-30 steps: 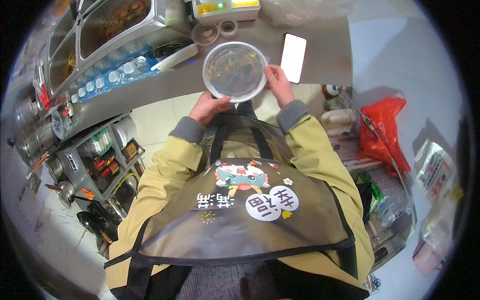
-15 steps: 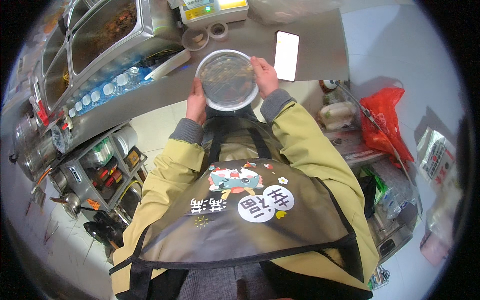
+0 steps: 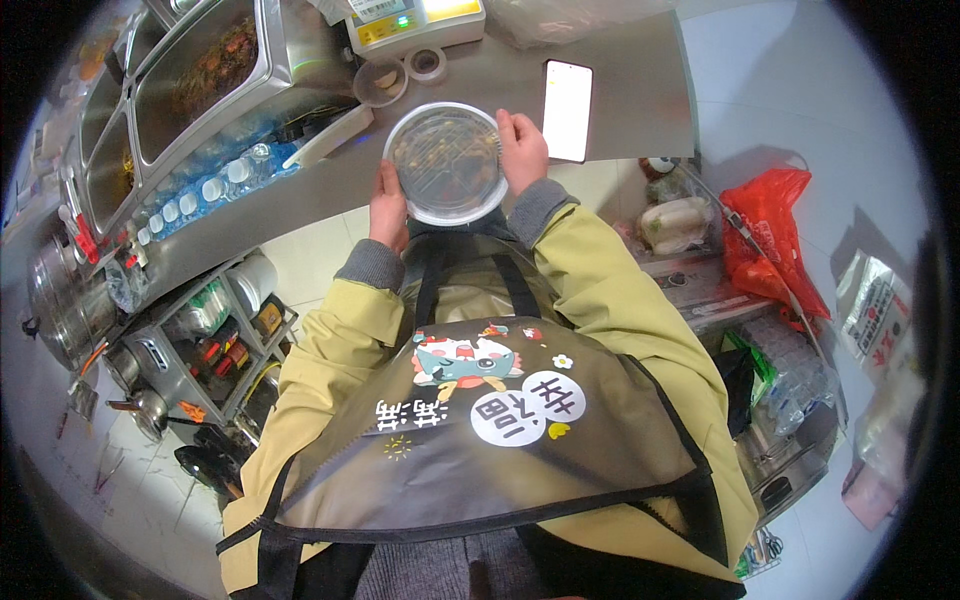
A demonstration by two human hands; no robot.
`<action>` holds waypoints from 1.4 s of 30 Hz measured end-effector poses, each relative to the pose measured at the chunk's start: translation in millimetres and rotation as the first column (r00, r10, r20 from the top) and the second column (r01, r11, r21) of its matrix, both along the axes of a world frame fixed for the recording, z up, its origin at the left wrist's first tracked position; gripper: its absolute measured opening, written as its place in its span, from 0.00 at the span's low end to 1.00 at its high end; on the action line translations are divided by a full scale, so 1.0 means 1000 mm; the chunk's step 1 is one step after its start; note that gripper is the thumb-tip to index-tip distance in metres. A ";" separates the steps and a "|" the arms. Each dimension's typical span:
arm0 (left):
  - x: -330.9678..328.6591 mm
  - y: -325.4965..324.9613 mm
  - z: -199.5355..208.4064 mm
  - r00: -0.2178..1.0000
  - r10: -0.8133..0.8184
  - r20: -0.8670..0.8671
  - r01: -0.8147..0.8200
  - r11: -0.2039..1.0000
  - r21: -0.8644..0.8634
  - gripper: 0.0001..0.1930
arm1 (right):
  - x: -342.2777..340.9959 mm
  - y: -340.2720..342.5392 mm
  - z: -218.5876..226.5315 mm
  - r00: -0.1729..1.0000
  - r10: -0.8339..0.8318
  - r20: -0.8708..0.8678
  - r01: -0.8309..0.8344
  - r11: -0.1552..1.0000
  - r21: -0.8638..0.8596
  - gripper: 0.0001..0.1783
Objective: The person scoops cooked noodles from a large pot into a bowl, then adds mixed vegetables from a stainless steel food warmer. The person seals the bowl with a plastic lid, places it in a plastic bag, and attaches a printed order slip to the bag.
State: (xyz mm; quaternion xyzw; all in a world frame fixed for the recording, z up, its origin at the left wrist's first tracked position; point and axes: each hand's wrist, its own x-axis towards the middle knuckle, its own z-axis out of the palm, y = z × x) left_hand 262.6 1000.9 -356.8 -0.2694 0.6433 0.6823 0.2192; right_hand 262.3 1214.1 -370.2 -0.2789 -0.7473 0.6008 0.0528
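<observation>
If either hand is loosening, the round container [image 3: 446,165] could be tipping toward the floor [image 3: 322,245], because it is jutting past the near edge of the tabletop [image 3: 635,115]. A sideways swing could also be nudging the phone [image 3: 567,112], which is lying just beside the right hand [image 3: 523,152]. The left hand [image 3: 389,208] and right hand are curling their grip firmly onto opposite sides of the rim; whether the tabletop is bearing any weight, I can't tell. The container is looking round and pale-rimmed, its clear top glinting over blurry dark and yellowish contents.
</observation>
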 end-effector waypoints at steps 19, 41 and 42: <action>-0.001 0.004 -0.002 0.999 0.000 -0.032 -0.001 0.999 -0.033 0.37 | -0.003 0.008 -0.001 0.995 0.061 -0.074 -0.050 0.989 0.137 0.22; -0.050 -0.003 0.013 0.988 -0.139 -0.065 0.146 0.982 0.117 0.30 | -0.033 0.009 0.003 0.944 0.330 0.022 -0.312 0.909 -0.276 0.29; -0.048 -0.001 0.009 0.997 -0.079 -0.014 0.080 0.989 0.121 0.30 | -0.034 0.008 0.000 0.946 0.324 0.013 -0.311 0.918 -0.246 0.29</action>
